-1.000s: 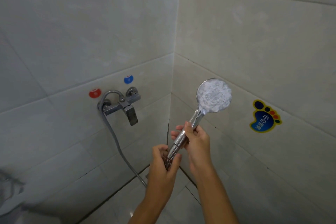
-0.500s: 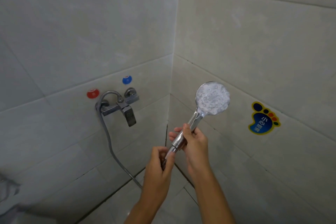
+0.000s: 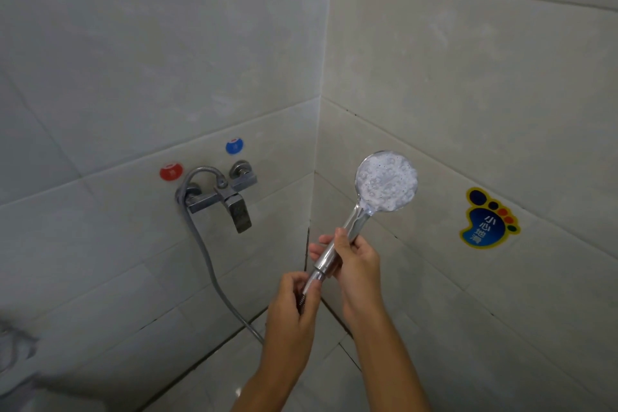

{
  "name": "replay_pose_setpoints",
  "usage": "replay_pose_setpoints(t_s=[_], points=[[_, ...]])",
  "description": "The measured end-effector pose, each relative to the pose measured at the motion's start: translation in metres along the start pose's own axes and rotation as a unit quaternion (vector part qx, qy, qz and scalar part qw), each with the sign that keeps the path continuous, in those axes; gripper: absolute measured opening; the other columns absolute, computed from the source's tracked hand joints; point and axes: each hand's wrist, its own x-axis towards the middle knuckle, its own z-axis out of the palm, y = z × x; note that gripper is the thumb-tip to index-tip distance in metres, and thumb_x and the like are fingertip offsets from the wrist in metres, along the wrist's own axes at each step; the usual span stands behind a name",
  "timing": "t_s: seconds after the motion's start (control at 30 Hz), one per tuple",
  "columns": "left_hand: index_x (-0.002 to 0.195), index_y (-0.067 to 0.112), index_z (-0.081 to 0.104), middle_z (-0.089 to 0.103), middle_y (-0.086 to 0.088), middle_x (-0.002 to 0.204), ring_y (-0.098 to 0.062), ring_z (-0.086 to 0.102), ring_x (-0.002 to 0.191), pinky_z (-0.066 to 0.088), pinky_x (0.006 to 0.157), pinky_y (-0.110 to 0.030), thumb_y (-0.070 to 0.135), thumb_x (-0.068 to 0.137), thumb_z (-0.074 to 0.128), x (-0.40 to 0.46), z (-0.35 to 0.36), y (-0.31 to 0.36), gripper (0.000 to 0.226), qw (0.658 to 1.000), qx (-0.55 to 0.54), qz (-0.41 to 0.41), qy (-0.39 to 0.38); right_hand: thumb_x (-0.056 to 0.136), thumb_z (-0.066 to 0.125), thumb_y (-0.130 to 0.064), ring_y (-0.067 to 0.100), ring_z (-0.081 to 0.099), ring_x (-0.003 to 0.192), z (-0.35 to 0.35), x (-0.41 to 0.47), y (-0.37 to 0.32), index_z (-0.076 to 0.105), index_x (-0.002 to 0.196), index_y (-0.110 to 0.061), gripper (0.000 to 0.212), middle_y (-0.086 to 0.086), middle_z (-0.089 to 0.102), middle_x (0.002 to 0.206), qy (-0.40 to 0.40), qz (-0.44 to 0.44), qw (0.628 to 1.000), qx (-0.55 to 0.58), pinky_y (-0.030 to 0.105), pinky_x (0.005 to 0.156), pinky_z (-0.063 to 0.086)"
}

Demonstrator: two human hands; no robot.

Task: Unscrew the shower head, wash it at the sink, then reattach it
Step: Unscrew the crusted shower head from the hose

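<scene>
Currently right hand [image 3: 354,264] grips the shower head [image 3: 384,186] handle, face tilted up-right near the corner. Left hand [image 3: 294,304] pinches the hose [image 3: 207,264] nut just below the handle. Hose runs left to the wall faucet [image 3: 227,197].

Hose [image 3: 214,278] end hidden behind left hand [image 3: 294,308]; forearms cut by btm edge.
</scene>
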Motion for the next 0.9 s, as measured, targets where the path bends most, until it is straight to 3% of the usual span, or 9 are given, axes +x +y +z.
replay_pose_setpoints(t_s=[0.07,0.13,0.27,0.43,0.53,0.63,0.77,0.9], points=[[0.096,0.038,0.047,0.058,-0.006,0.072,-0.011,0.051,0.055,0.045,0.051,-0.034,0.035,0.088,0.066,0.0018,-0.0008,-0.0011,0.020,1.000,-0.001,0.001,0.002,0.099,0.054,-0.018,0.034,0.073,0.083,0.0009,0.0006,0.0008,0.061,0.103,0.003,0.023,0.018,0.072,0.090,0.003,0.003,1.000,0.001,0.043,0.078,0.060],[0.090,0.039,0.047,0.057,-0.004,0.069,-0.010,0.049,0.054,0.043,0.051,-0.033,0.027,0.088,0.067,0.0027,-0.0021,-0.0044,0.024,1.000,0.010,0.006,0.002,0.099,0.054,-0.018,0.034,0.073,0.083,0.0013,0.0009,0.0005,0.061,0.104,0.004,0.024,0.019,0.071,0.091,0.005,0.007,1.000,0.002,0.042,0.078,0.060],[0.088,0.037,0.051,0.051,0.005,0.062,-0.008,0.046,0.054,0.041,0.050,-0.035,0.039,0.093,0.057,0.0036,-0.0012,-0.0086,0.008,1.000,0.006,-0.001,-0.010,0.099,0.054,-0.018,0.034,0.073,0.084,0.0017,0.0008,-0.0014,0.061,0.105,0.004,0.023,0.020,0.071,0.093,0.005,0.008,1.000,0.004,0.043,0.078,0.060],[0.088,0.032,0.056,0.049,0.007,0.059,-0.005,0.042,0.051,0.038,0.048,-0.033,0.052,0.091,0.042,0.0034,-0.0005,-0.0056,0.025,1.000,0.010,0.005,-0.016,0.099,0.054,-0.017,0.033,0.073,0.081,0.0035,0.0004,-0.0006,0.060,0.105,0.005,0.024,0.021,0.071,0.093,0.008,0.007,1.000,0.001,0.041,0.076,0.061],[0.093,0.039,0.051,0.053,0.002,0.065,-0.007,0.046,0.051,0.040,0.048,-0.033,0.044,0.095,0.048,0.0033,-0.0015,-0.0043,0.007,0.999,0.024,0.013,-0.017,0.099,0.054,-0.018,0.033,0.073,0.081,0.0042,0.0006,0.0019,0.061,0.105,0.005,0.024,0.021,0.071,0.093,0.012,0.011,1.000,0.001,0.040,0.074,0.060],[0.092,0.041,0.046,0.057,-0.001,0.070,-0.013,0.048,0.053,0.043,0.050,-0.034,0.030,0.091,0.062,0.0039,-0.0030,-0.0063,0.019,1.000,0.020,-0.003,-0.017,0.099,0.054,-0.018,0.032,0.073,0.081,0.0046,-0.0003,0.0036,0.061,0.104,0.004,0.023,0.020,0.071,0.092,0.012,0.014,1.000,-0.002,0.039,0.074,0.060],[0.088,0.031,0.050,0.050,0.008,0.060,-0.005,0.043,0.051,0.039,0.050,-0.032,0.031,0.095,0.057,0.0029,-0.0038,-0.0062,0.010,1.000,0.012,-0.011,-0.020,0.099,0.054,-0.017,0.032,0.073,0.080,0.0049,-0.0003,0.0043,0.061,0.104,0.005,0.024,0.020,0.071,0.090,0.010,0.013,1.000,-0.002,0.042,0.076,0.060],[0.086,0.025,0.054,0.049,0.008,0.058,-0.003,0.042,0.049,0.036,0.049,-0.027,0.036,0.098,0.046,0.0032,-0.0037,-0.0036,0.018,0.999,0.019,-0.021,-0.027,0.099,0.054,-0.018,0.033,0.073,0.080,0.0058,0.0010,0.0065,0.061,0.105,0.005,0.024,0.021,0.071,0.092,0.015,0.014,1.000,-0.005,0.042,0.075,0.060]])
